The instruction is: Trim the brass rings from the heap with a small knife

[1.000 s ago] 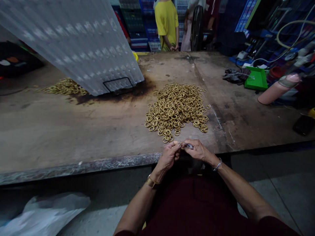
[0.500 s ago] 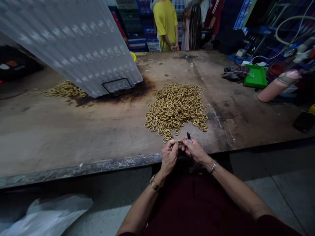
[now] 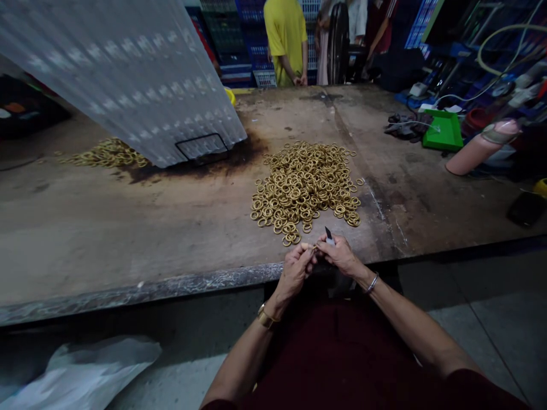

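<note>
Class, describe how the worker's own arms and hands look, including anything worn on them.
The left hand is ungloved, with a gold-toned, watch-like band at the wrist; the right hand, also ungloved, has a slim silver bangle. The dark maroon sleeves are short.

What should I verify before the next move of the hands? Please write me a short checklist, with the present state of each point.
1. Knife held: ok, it is in the right hand.
2. Blade turned away from the left hand: ok, its tip points up and forward.
3. Gold-coloured ring held: ok, it shows at the fingertips, between the two hands.
4. Ring's surface finished: cannot tell, too small and partly covered.
5. Free gap between hands and ring pile: not ok, its nearest rings lie just beyond the left hand.
6. Pink bottle away from the hands: ok, it is far to the right.
</note>
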The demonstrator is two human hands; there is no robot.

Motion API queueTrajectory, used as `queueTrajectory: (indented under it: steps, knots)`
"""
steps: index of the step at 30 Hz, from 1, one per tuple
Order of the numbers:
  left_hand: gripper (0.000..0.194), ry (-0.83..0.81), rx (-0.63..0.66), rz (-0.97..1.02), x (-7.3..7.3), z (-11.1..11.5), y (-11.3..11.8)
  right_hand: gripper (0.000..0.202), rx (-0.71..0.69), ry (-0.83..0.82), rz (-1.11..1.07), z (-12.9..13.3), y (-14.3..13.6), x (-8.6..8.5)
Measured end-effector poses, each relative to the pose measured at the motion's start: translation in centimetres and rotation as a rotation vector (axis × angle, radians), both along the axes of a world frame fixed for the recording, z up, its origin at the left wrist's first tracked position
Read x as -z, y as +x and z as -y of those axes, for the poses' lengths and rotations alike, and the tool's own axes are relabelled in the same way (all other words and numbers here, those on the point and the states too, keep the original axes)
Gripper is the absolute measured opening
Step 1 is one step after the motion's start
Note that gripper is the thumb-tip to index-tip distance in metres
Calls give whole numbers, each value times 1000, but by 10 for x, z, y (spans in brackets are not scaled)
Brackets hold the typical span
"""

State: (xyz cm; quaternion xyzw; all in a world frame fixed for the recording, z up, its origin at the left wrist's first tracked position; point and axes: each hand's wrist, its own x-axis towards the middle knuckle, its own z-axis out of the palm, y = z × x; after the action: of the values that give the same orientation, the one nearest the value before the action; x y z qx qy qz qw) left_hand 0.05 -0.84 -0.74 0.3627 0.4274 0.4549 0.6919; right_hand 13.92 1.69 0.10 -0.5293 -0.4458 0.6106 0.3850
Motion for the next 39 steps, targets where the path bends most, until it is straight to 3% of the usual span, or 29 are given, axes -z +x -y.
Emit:
queueTrajectory:
  steps: [8, 13, 17, 20, 26, 34, 39]
  knots:
    - [38, -108, -24, 156, -6, 3, 1, 30, -26, -25, -79, 1, -1, -5]
    - [40, -106, -78, 184, -9, 3, 2, 18, -4, 242, 278, 3, 0, 5]
    - [39, -55, -98, 161, -5, 3, 1, 14, -216, 470, 539, 9, 2, 6]
    - [38, -25, -101, 112, 0, 4, -1, 17, -299, 531, 669, 12, 2, 3]
    - [35, 39, -95, 29, 6, 6, -3, 17, -322, 605, 736, 13, 3, 0]
    - [39, 94, -116, -31, -4, 11, -3, 22, -428, 513, 874, 10, 6, -3]
    - [39, -8, -16, 108, -17, 19, -4, 29, -337, 434, 1157, -8, 13, 1]
